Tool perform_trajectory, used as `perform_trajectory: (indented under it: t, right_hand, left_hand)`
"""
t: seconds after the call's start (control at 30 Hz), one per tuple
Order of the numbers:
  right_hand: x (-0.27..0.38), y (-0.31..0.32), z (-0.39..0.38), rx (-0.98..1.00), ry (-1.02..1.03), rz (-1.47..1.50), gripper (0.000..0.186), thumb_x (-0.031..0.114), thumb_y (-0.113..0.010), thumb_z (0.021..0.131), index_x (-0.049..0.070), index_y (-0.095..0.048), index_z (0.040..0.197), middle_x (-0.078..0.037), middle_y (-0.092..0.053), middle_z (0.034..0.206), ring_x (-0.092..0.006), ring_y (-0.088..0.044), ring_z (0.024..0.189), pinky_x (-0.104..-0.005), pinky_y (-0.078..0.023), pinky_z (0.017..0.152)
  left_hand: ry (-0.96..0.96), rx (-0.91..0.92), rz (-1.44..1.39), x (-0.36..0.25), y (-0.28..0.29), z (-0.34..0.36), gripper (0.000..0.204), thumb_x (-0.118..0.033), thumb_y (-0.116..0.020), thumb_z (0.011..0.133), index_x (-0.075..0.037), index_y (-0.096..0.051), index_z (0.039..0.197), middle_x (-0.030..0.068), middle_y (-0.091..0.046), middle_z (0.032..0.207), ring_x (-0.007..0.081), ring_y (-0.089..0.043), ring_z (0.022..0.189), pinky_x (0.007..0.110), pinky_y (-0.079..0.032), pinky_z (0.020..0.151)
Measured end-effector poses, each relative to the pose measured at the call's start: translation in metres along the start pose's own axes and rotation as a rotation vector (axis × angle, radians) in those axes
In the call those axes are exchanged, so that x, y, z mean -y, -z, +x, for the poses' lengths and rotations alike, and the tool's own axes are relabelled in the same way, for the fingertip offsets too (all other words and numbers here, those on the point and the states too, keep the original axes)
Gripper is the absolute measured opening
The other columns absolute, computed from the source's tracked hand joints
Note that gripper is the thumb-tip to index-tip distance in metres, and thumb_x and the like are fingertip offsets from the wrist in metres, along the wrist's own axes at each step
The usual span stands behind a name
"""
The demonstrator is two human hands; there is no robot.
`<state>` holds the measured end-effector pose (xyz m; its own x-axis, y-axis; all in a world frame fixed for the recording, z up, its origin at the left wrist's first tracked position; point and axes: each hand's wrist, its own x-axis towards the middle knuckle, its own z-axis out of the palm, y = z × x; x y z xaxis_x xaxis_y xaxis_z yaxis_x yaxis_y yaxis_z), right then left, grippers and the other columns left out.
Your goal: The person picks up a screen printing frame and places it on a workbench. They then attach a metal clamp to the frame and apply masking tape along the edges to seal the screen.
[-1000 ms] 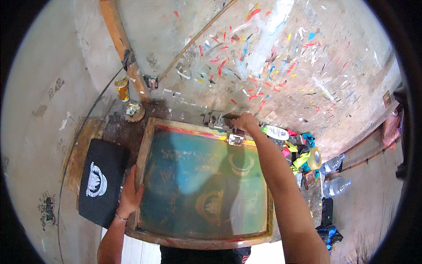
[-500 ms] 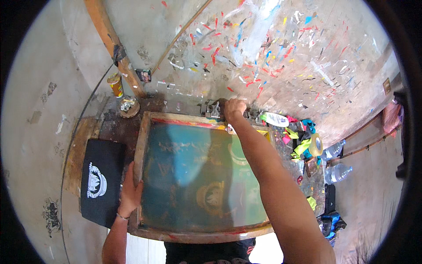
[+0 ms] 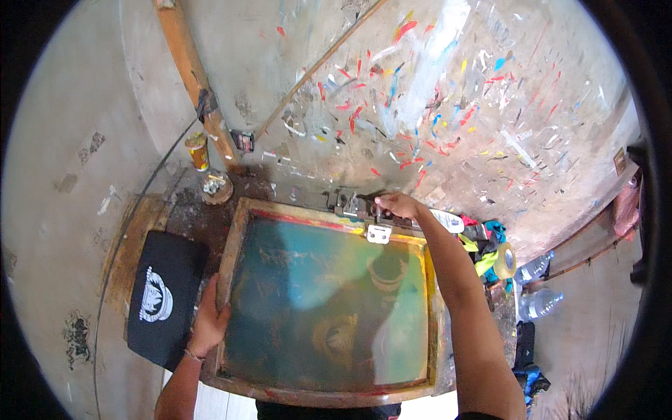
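— Head view first: what is the left hand (image 3: pixel 210 318) doing?

— It grips the left rail of the wooden printing screen frame (image 3: pixel 329 301), at about nine o'clock on the frame. The fingers curl over the rail's edge, the thumb lies on top, so the hand is closed on the wood.

— And the right hand (image 3: pixel 395 205)?

— It reaches across to the frame's far rail, around twelve o'clock. The fingers are bunched at the metal hinge clamp (image 3: pixel 360 206) there. It looks pinched on a part of the clamp, though at this size I cannot tell for sure what it grasps.

— Where does the frame lie?

— Flat on the work table (image 3: pixel 175 210), between both hands, its teal mesh facing up. A small metal bracket (image 3: pixel 379 233) sits on the far rail, just below the right hand.

— Anything beside it?

— A black printed cloth (image 3: pixel 164 301) lies at nine o'clock, just beyond the left hand. A roll of tape (image 3: pixel 505 260) and plastic bottles (image 3: pixel 539 283) lie at three o'clock.
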<state>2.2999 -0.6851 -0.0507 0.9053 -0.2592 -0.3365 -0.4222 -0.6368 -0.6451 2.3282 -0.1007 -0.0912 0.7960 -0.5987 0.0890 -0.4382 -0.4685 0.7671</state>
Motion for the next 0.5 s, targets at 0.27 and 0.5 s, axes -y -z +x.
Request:
perform_trajectory:
  t: [0.27, 0.5]
  right_hand:
    - [-0.033, -0.005, 0.024, 0.111, -0.012, 0.322, 0.052, 0.059, -0.066, 0.091, 0.007, -0.069, 0.094, 0.001, -0.062, 0.083, -0.013, -0.056, 0.079, -0.0296, -0.045, 0.073]
    - [-0.035, -0.014, 0.034, -0.022, -0.079, 0.147, 0.053, 0.06, -0.067, 0.089, 0.008, -0.069, 0.079, -0.004, -0.064, 0.077, -0.0185, -0.055, 0.069, -0.036, -0.039, 0.061]
  left_hand:
    - [0.125, 0.014, -0.069, 0.001, -0.003, 0.002, 0.075, 0.001, -0.058, 0.089, 0.002, -0.022, 0.155, 0.0249, -0.035, 0.156, 0.0387, -0.034, 0.145, 0.04, -0.028, 0.119]
    - [0.03, 0.024, 0.027, 0.002, -0.002, 0.001, 0.075, 0.003, -0.056, 0.088, 0.006, -0.021, 0.154, 0.0267, -0.033, 0.156, 0.0373, -0.032, 0.147, 0.039, -0.024, 0.12]
